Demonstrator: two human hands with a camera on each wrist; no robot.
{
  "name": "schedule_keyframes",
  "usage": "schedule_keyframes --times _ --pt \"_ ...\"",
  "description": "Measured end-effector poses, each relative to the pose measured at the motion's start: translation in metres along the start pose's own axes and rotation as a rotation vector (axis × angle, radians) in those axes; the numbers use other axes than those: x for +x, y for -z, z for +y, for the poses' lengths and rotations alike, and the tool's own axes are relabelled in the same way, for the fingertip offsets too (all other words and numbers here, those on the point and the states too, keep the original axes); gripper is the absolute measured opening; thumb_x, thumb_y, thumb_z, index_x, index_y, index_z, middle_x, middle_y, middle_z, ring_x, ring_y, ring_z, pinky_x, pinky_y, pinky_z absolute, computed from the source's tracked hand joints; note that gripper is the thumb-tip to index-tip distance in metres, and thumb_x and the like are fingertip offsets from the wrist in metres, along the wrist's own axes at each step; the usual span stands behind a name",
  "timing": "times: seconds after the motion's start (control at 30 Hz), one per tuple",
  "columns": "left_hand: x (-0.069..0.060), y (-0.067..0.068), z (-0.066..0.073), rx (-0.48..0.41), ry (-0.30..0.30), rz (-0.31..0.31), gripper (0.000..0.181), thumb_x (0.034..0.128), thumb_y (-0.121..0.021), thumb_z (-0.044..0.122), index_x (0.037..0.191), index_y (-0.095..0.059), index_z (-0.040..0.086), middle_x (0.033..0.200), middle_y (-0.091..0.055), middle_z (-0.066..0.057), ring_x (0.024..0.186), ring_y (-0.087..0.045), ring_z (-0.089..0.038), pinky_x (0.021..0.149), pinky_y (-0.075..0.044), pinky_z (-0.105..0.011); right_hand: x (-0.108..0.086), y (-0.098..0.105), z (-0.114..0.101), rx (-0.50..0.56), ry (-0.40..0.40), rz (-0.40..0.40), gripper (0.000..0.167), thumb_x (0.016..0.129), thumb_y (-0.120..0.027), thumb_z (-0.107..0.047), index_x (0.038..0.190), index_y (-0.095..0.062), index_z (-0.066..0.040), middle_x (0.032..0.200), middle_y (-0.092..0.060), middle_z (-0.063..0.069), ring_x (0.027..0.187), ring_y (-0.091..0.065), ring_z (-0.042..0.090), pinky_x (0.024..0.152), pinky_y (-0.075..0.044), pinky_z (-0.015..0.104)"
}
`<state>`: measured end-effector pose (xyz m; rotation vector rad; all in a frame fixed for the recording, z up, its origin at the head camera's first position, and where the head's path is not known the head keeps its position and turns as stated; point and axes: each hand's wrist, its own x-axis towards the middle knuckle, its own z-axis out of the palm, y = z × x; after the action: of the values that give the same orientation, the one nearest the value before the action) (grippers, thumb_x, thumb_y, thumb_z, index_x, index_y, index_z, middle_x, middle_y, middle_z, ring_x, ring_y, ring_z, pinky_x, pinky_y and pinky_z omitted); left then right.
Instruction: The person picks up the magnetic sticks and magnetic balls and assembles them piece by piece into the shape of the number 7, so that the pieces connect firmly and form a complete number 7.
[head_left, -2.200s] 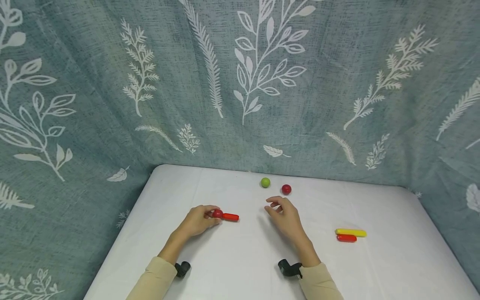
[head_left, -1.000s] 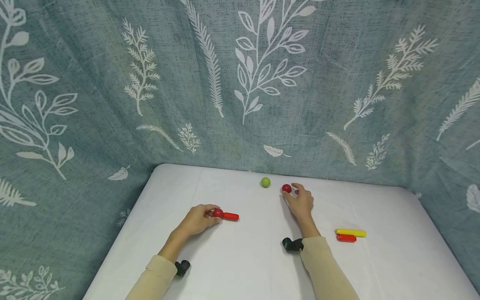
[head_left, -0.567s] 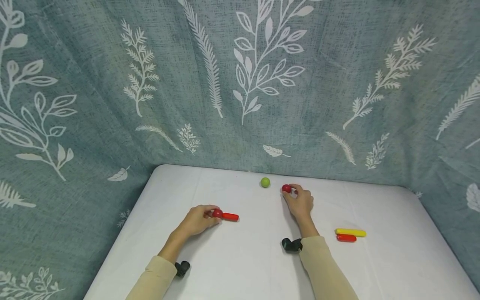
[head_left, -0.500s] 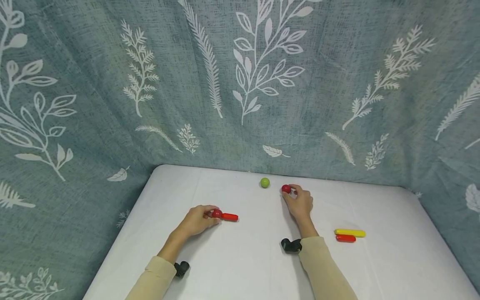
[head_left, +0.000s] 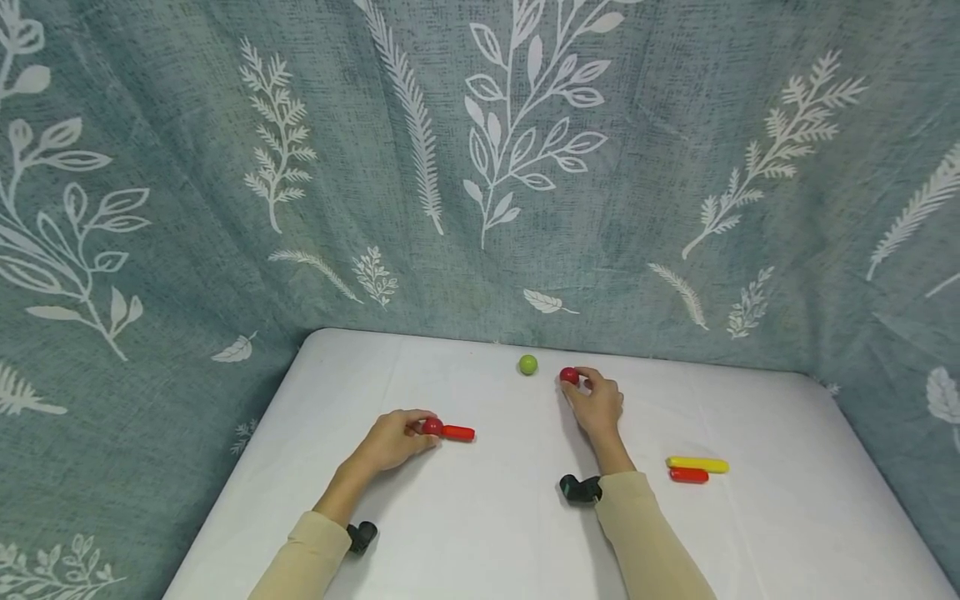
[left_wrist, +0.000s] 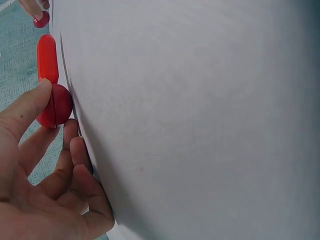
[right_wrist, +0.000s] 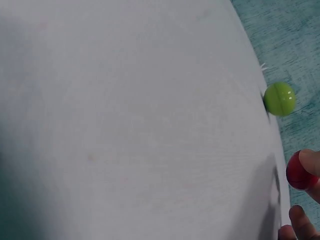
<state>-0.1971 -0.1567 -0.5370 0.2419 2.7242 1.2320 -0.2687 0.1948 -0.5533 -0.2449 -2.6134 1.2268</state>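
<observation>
Between thumb and fingers, my left hand point(head_left: 393, 440) pinches a red ball point(head_left: 432, 427). A short red stick with rounded ends point(head_left: 458, 433) lies end-on against that ball. The left wrist view shows a seam across the held ball point(left_wrist: 62, 105) and the red stick point(left_wrist: 47, 57) just beyond my thumb. Farther back, my right hand point(head_left: 598, 406) pinches a second, darker red ball point(head_left: 569, 376). In the right wrist view this dark red ball point(right_wrist: 297, 172) is partly covered by my thumb. To its left sits a green ball point(head_left: 528, 365), touched by neither hand.
A yellow stick point(head_left: 698, 464) and another short red stick point(head_left: 688, 476) lie side by side on the right of the white table point(head_left: 495, 517). A patterned green curtain point(head_left: 337, 167) hangs behind the table's back edge. Dark wrist cameras point(head_left: 579, 489) sit on both wrists.
My right hand has moved back and to the right from mid-table and has taken hold of the darker red ball. My left hand stays in place, pinching its ball beside the red stick.
</observation>
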Motion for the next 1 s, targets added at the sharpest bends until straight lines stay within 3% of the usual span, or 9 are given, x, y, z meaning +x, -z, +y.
schedule_keyframes --times 0.13,0.37,0.57,0.7,1.0 --pt "0.0 0.0 -0.001 -0.012 -0.005 -0.003 0.038 0.086 -0.081 0.02 0.122 -0.071 0.011 0.089 -0.065 0.002 0.076 -0.054 -0.015 0.065 -0.047 -0.032 -0.005 0.006 -0.009 0.08 -0.022 -0.038 0.042 0.092 -0.073 -0.024 0.127 -0.065 -0.003 0.117 -0.059 0.027 0.108 -0.05 0.042 0.091 -0.036 0.054" --pt "0.0 0.001 0.0 -0.011 -0.001 0.003 0.038 0.0857 -0.081 0.021 0.121 -0.072 0.011 0.088 -0.065 0.003 0.076 -0.055 -0.015 0.065 -0.046 -0.032 -0.021 0.019 -0.034 0.226 -0.053 -0.121 0.043 0.091 -0.076 -0.026 0.129 -0.066 -0.01 0.122 -0.056 0.02 0.104 -0.054 0.033 0.082 -0.043 0.042" --pt "0.0 0.002 -0.001 -0.012 0.012 -0.002 0.039 0.0857 -0.082 0.021 0.122 -0.072 0.011 0.088 -0.066 0.003 0.077 -0.055 -0.015 0.066 -0.047 -0.032 -0.038 0.028 -0.049 0.249 -0.011 -0.19 0.044 0.091 -0.076 -0.027 0.131 -0.065 -0.011 0.125 -0.058 0.018 0.114 -0.05 0.035 0.087 -0.039 0.045" --pt "0.0 0.002 0.0 -0.016 0.017 -0.002 0.039 0.086 -0.081 0.021 0.122 -0.072 0.011 0.088 -0.065 0.003 0.077 -0.055 -0.015 0.066 -0.047 -0.032 -0.05 0.03 -0.055 0.251 -0.01 -0.222 0.044 0.09 -0.077 -0.03 0.13 -0.066 -0.014 0.124 -0.057 0.016 0.109 -0.049 0.033 0.084 -0.04 0.045" --pt "0.001 0.002 0.001 -0.025 0.026 -0.003 0.04 0.0858 -0.081 0.022 0.123 -0.071 0.011 0.09 -0.066 0.002 0.078 -0.055 -0.015 0.067 -0.047 -0.032 -0.066 0.018 -0.058 0.26 0.015 -0.278 0.042 0.088 -0.079 -0.028 0.128 -0.068 -0.019 0.122 -0.058 0.015 0.109 -0.051 0.031 0.084 -0.042 0.044"
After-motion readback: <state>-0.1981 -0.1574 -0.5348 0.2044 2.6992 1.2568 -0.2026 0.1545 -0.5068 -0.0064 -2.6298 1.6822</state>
